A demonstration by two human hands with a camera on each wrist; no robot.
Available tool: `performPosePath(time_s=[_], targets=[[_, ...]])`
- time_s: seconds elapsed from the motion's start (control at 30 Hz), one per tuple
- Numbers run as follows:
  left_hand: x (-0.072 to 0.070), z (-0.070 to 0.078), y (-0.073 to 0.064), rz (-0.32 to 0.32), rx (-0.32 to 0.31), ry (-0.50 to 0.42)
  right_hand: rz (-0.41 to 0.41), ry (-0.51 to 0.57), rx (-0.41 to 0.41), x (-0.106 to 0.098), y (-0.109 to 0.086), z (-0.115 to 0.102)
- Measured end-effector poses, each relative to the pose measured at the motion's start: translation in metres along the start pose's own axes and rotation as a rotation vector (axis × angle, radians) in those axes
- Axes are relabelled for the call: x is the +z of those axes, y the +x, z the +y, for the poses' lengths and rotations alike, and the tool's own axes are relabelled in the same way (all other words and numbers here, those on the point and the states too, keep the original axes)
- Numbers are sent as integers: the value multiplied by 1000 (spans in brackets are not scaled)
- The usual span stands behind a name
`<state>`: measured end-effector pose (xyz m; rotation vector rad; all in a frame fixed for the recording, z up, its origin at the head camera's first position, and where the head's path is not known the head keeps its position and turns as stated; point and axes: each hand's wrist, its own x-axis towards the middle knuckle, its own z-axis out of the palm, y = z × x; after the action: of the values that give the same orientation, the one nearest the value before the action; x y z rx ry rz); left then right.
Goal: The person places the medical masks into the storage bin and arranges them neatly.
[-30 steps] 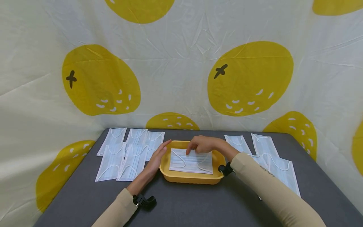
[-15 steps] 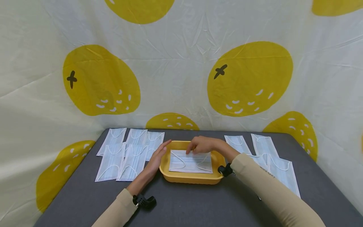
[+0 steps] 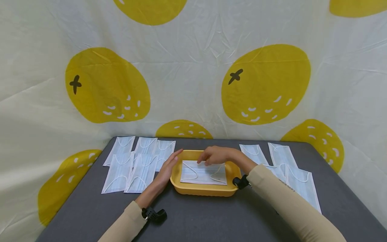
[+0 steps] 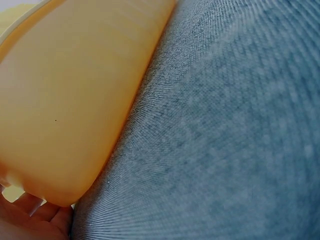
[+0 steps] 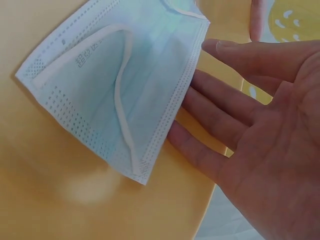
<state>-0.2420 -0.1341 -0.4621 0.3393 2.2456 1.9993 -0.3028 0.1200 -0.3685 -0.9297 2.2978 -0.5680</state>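
A light-blue face mask [image 3: 205, 174] with white ear loops lies flat inside a yellow plastic tray [image 3: 205, 191]. My right hand [image 3: 216, 155] is over the tray, at the mask's far edge. In the right wrist view its fingers [image 5: 220, 120] are loosely extended and apart, the fingertips right at the mask's border, and the thumb and fingers are not closed together. My left hand [image 3: 164, 171] rests along the tray's left side with straight fingers. Its fingers [image 4: 50, 215] show at the tray's corner in the left wrist view.
Several face masks [image 3: 142, 171] lie in two rows left of the tray on the dark grey table [image 3: 193, 218]. More masks [image 3: 302, 185] lie to the right, partly hidden by my right sleeve. A white curtain [image 3: 187, 84] with yellow fruit prints hangs behind the table.
The mask's far edge has settled slightly lower in the tray. My right hand has dipped a little and its fingers have loosened. My left hand has stayed in place.
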Motion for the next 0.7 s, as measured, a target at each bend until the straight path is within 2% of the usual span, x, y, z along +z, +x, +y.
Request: performPosePath(time_s=[0.37, 0.7], targets=[[1, 1, 0, 4, -9, 6, 32, -3, -7, -1, -7, -3], [0, 2, -1, 6, -6, 13, 80, -14, -124, -4, -26, -4]])
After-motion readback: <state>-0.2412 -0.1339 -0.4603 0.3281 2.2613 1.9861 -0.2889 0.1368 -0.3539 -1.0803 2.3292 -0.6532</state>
